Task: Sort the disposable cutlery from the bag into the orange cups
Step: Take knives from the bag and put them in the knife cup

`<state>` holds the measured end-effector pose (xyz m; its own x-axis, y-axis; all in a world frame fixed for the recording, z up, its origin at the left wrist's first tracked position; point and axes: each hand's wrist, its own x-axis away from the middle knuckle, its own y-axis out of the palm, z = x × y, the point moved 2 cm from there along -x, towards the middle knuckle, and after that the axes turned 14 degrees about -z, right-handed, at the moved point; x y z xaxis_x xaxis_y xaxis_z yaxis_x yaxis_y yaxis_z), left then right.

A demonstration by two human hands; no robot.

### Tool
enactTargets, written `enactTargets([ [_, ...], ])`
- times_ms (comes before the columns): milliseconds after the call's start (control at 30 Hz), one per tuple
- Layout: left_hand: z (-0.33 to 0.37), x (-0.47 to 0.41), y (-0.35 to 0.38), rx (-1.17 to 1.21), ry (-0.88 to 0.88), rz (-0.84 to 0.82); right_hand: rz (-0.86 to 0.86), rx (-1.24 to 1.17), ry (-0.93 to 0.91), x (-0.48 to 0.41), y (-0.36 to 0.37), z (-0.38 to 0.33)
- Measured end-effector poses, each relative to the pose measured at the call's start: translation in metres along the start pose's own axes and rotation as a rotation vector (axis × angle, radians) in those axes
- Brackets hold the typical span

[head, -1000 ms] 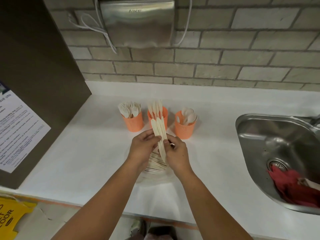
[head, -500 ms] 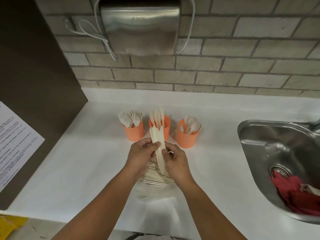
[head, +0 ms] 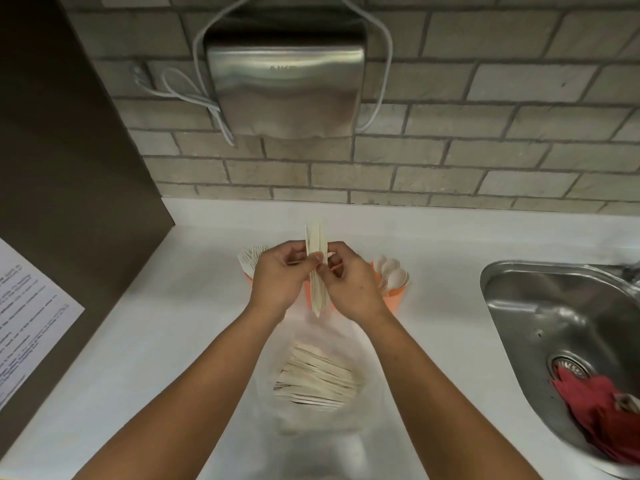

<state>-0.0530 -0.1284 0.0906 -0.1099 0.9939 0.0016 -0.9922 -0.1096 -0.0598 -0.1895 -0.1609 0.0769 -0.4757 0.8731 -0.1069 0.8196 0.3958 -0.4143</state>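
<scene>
Head view: both hands meet mid-counter, over the row of cups. Left hand (head: 277,277) and right hand (head: 351,287) pinch the same bundle of knives (head: 316,271) from opposite sides, thumbs and fingertips clamped on it, and hold nothing else. The bundle stands near upright: pale flat sticks pressed face to face, ends poking out above and below the fingers. The two-sided pinch is likely there to square the pieces into one stack so they drop in together, not fanned.

Middle orange cup (head: 307,294) is right behind the bundle, mostly hidden by the hands. Only orange slivers show, so I cannot tell its contents. Left orange cup (head: 248,276) holds forks (head: 251,258) and right orange cup (head: 394,301) holds spoons (head: 391,271). That is one type per cup, so the bundle is probably bound for the middle one.

Bag (head: 311,332), clear plastic, lies toward the front edge of the counter (head: 156,341), between the person and the cups. A pile of loose cutlery (head: 318,379) is inside it, so the sort looks partway done.

Sink (head: 554,323) is at the counter's right end with a red cloth (head: 595,403) in it. Hand dryer (head: 287,88) is on the brick wall above the back edge. Printed sheet (head: 27,323) hangs on the dark panel at the left end.
</scene>
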Motion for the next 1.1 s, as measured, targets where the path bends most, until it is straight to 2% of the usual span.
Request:
enactTargets([
  [200, 0.014, -0.035, 0.001, -0.027, 0.012, 0.026, -0.023, 0.064, 0.075, -0.044, -0.027, -0.01],
  [433, 0.007, -0.069, -0.001, -0.215, -0.026, 0.024, -0.034, 0.12, 0.084, -0.072, -0.041, 0.001],
  [600, -0.016, -0.072, -0.006, -0.34, -0.11, -0.007, -0.062, 0.18, 0.208, -0.075, -0.034, 0.022],
  [700, -0.018, -0.072, -0.01, -0.408, -0.122, -0.024, -0.036, 0.241, 0.209, -0.076, -0.033, 0.028],
  [800, -0.015, -0.071, -0.011, -0.492, -0.076, -0.023, -0.034, 0.22, 0.208, -0.076, -0.035, 0.03],
  [967, -0.013, -0.073, -0.008, -0.741, -0.016, -0.13, -0.024, 0.278, 0.144, -0.075, -0.035, 0.032],
  [1100, -0.014, -0.075, -0.004, -0.872, 0.056, -0.108, -0.053, 0.368, 0.131, -0.074, -0.033, 0.034],
])
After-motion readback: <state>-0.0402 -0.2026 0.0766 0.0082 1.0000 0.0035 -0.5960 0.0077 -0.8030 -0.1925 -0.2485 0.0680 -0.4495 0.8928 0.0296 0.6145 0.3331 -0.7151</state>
